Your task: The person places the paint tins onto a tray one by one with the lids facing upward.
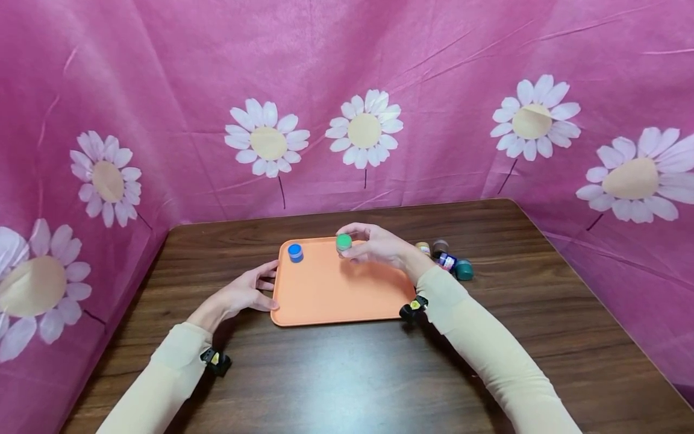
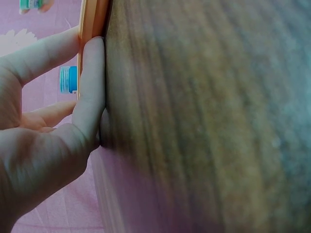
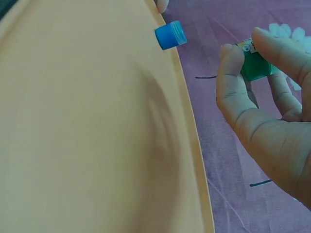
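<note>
An orange tray point(image 1: 325, 295) lies on the wooden table. My right hand point(image 1: 376, 244) holds a small green paint jar point(image 1: 344, 242) between thumb and fingertips, raised over the tray's far part. In the right wrist view the same green jar point(image 3: 256, 64) shows a label on its side. A blue paint jar point(image 1: 295, 252) stands upright near the tray's far left corner. My left hand point(image 1: 246, 292) touches the tray's left edge, its fingers spread along the rim and the thumb at the near corner. The left wrist view shows the thumb point(image 2: 92, 73) lying against the rim.
To the right of the tray several more jars sit close together, among them a teal jar point(image 1: 464, 270) and a brown-topped jar point(image 1: 440, 247), partly behind my right forearm. A pink curtain point(image 1: 434, 54) with white flowers surrounds the table point(image 1: 303, 386).
</note>
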A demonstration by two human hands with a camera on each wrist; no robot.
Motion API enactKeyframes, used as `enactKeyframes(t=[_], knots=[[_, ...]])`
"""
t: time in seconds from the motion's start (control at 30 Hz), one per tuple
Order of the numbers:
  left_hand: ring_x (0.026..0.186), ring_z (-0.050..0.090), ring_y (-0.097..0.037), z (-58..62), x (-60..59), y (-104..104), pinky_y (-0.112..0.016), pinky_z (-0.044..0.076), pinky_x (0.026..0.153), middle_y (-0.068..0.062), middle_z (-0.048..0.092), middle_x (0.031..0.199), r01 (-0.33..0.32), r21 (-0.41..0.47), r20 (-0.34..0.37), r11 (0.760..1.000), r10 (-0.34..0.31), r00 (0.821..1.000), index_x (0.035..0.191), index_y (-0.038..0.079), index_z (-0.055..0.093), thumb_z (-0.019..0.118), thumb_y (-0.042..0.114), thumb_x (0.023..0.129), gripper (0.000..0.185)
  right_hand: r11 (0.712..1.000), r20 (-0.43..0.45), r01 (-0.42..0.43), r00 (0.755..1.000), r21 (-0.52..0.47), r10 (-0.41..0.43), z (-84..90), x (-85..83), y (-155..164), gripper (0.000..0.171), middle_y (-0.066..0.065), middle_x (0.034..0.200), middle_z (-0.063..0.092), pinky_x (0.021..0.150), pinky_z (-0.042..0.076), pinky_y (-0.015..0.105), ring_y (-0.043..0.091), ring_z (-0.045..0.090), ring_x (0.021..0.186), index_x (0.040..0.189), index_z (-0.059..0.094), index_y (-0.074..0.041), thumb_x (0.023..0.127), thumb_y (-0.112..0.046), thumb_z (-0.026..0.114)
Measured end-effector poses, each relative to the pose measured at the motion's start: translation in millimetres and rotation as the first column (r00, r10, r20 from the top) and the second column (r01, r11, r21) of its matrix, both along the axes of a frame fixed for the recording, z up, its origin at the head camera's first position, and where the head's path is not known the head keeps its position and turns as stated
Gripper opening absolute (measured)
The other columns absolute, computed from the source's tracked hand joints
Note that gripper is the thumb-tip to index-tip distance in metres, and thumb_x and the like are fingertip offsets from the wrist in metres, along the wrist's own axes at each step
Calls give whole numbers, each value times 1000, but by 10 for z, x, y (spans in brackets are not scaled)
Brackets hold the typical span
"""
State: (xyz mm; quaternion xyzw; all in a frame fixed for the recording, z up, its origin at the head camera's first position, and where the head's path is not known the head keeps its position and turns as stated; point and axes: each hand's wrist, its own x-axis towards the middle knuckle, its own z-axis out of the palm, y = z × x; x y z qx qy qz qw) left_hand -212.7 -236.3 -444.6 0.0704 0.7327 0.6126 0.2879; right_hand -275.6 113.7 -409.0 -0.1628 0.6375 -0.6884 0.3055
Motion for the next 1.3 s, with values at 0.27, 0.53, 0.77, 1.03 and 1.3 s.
enactKeyframes(t=[0.27, 0.53, 0.77, 1.03, 1.3], knots=[[121, 48, -36, -16, -5, -2, -44, 60, 84, -27, 25, 152, -2, 11, 0, 1000, 2, 1000, 162, 4, 11, 74, -19, 77, 109, 999, 25, 36, 999, 0, -36, -70, -93, -158, 43, 12, 112, 67, 95, 53, 49, 49, 56, 120, 129, 58, -7, 90, 5, 71], [122, 48, -37, -23, 7, 14, -45, 60, 85, -27, 26, 153, -3, 8, 11, 1000, 3, 1000, 162, 4, 11, 75, -19, 78, 109, 999, 50, 42, 998, 19, -42, -133, -97, -290, 50, 11, 109, 66, 91, 53, 47, 46, 58, 115, 134, 54, 0, 88, 6, 73], [120, 49, -37, -8, 0, 1, -44, 60, 84, -28, 26, 151, -5, 10, 0, 1000, 5, 1000, 162, 4, 11, 75, -19, 77, 109, 996, -6, 38, 999, 75, -37, -166, -150, -361, 45, 11, 115, 62, 92, 54, 53, 39, 60, 102, 130, 60, -5, 88, 3, 74], [120, 50, -37, 10, -9, 11, -45, 60, 84, -28, 27, 151, 3, 8, 9, 1000, -3, 1000, 162, 4, 11, 74, -19, 78, 108, 986, 16, 105, 994, 130, -108, -257, -242, -397, 43, 9, 112, 64, 79, 57, 36, 30, 63, 95, 126, 65, -8, 86, 5, 75], [122, 48, -37, -11, -29, 0, -45, 60, 84, -27, 27, 151, 1, 7, 8, 1000, -2, 1000, 163, 5, 10, 74, -19, 78, 109, 984, 3, 102, 995, 147, -103, -309, -284, -495, 51, 7, 108, 60, 70, 51, 28, 20, 61, 86, 135, 60, -2, 87, 7, 74]])
